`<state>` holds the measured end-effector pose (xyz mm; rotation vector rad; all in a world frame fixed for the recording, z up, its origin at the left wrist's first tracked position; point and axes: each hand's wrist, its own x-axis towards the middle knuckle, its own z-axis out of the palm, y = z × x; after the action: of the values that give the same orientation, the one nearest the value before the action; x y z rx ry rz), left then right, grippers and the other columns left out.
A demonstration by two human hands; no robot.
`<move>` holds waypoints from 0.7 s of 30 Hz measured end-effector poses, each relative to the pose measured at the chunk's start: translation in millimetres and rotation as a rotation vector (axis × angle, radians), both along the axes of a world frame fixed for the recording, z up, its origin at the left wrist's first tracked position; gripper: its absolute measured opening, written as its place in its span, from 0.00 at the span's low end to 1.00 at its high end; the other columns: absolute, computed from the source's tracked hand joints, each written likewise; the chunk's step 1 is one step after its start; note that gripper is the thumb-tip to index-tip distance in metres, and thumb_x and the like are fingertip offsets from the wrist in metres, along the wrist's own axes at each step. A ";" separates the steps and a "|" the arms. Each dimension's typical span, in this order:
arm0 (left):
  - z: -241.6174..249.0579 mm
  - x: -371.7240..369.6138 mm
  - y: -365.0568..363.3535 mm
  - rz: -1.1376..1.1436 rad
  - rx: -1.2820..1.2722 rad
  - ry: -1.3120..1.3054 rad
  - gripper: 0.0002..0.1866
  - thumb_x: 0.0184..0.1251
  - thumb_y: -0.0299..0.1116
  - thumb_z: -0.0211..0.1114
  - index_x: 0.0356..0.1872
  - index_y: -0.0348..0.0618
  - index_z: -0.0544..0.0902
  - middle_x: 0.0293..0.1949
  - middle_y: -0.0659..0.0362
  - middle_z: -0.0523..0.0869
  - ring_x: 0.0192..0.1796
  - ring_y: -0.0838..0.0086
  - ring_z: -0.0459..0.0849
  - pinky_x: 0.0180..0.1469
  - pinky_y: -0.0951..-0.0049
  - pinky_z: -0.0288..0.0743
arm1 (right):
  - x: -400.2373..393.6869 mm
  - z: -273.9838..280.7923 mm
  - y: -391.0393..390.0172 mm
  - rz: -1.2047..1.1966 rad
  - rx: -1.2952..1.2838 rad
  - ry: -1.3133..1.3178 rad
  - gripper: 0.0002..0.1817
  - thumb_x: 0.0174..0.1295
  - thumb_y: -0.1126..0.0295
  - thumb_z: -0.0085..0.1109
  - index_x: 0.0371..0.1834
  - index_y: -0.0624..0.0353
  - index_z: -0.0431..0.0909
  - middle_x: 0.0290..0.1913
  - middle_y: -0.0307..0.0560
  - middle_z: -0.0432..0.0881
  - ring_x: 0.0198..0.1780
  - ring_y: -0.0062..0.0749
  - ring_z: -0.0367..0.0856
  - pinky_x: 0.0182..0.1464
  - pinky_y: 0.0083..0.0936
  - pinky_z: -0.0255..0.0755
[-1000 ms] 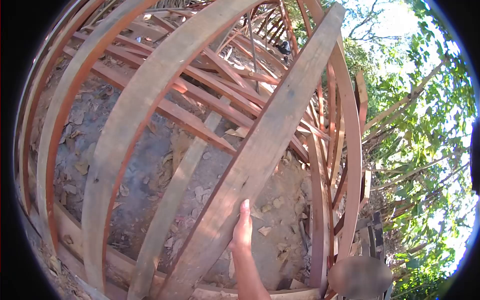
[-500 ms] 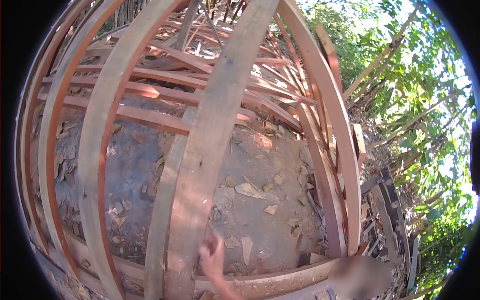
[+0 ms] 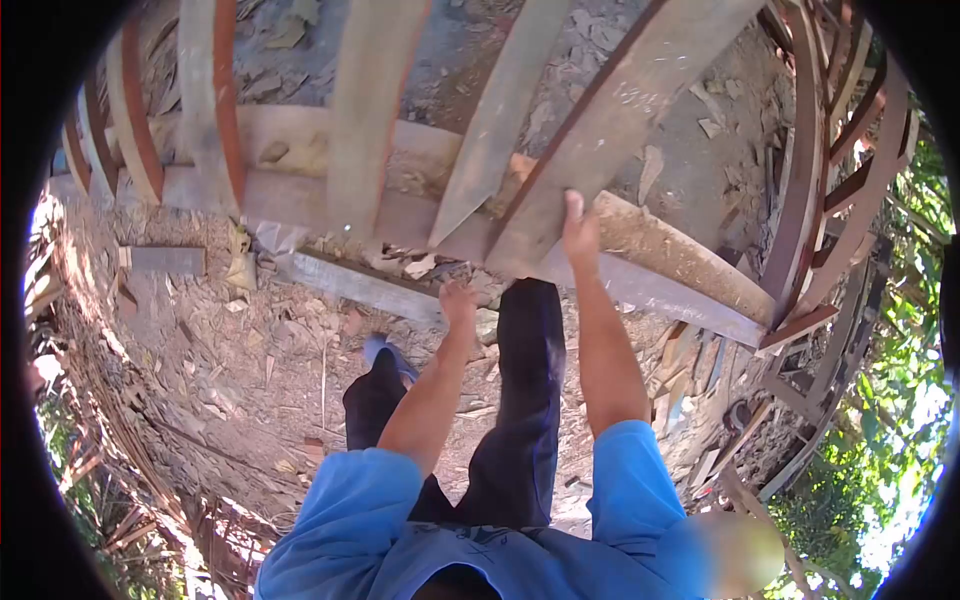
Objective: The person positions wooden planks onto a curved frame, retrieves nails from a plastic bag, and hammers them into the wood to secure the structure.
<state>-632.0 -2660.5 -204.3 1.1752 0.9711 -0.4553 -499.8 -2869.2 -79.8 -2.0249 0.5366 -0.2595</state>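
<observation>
My right hand (image 3: 580,235) is closed on the right edge of a wide wooden plank (image 3: 625,115), its thumb pointing up along the wood. The other fingers are mostly hidden. The plank's near end lies at the long low beam (image 3: 290,195), just above my knee. My left hand (image 3: 459,300) hangs just below that beam with its fingers curled in. Whether anything is inside them cannot be made out. A narrower, pointed plank (image 3: 505,115) slants between the wide plank and the others on the left.
Several more planks (image 3: 375,100) stand in a row to the left. A short rough timber (image 3: 670,250) lies right of my right hand. Loose boards (image 3: 365,285) and wood scraps cover the ground around my feet. Stacked timbers (image 3: 800,190) and foliage (image 3: 850,470) are at the right.
My view has tilted down, bringing my arms, legs and the ground into sight. The hand beside the wide plank is now gripping its edge.
</observation>
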 end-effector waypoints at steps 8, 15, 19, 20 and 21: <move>71.2 11.5 46.0 -0.431 0.162 -0.427 0.16 0.80 0.44 0.52 0.44 0.40 0.78 0.32 0.58 0.86 0.36 0.73 0.85 0.42 0.72 0.78 | 1.7 -29.9 -6.6 -0.139 -0.089 0.119 0.32 0.74 0.47 0.53 0.59 0.71 0.77 0.53 0.69 0.83 0.59 0.61 0.80 0.60 0.42 0.70; 59.3 116.5 -32.1 -0.590 0.466 -1.405 0.13 0.76 0.38 0.56 0.47 0.37 0.79 0.64 0.43 0.74 0.65 0.47 0.74 0.66 0.57 0.67 | 11.5 -28.4 -0.8 -0.149 -0.054 -0.091 0.39 0.69 0.39 0.54 0.45 0.76 0.83 0.46 0.73 0.84 0.52 0.61 0.83 0.56 0.44 0.72; 26.7 130.0 -57.2 -0.470 0.455 -1.577 0.13 0.77 0.37 0.54 0.48 0.37 0.77 0.63 0.40 0.74 0.66 0.45 0.73 0.66 0.58 0.67 | 5.9 -38.1 -7.5 -0.098 -0.094 -0.154 0.41 0.65 0.36 0.57 0.48 0.75 0.82 0.46 0.71 0.85 0.49 0.57 0.85 0.54 0.42 0.74; 23.8 127.8 -55.5 -0.456 0.465 -1.611 0.13 0.78 0.37 0.54 0.48 0.37 0.77 0.63 0.39 0.74 0.66 0.45 0.73 0.66 0.58 0.67 | -5.9 -43.5 -7.3 -0.030 -0.085 -0.212 0.42 0.64 0.36 0.57 0.49 0.75 0.82 0.46 0.70 0.85 0.48 0.56 0.85 0.54 0.42 0.74; 18.6 128.7 -53.3 -0.485 0.457 -1.634 0.13 0.78 0.38 0.53 0.48 0.37 0.77 0.62 0.39 0.74 0.66 0.45 0.73 0.66 0.57 0.67 | -17.0 -48.6 -5.1 0.042 -0.077 -0.273 0.42 0.63 0.35 0.58 0.49 0.75 0.82 0.45 0.70 0.86 0.48 0.55 0.85 0.53 0.41 0.74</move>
<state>-503.3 -2713.8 -185.7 1.6501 -0.6807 0.4300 -516.8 -2874.3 -128.4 -2.0303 0.3166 -0.5282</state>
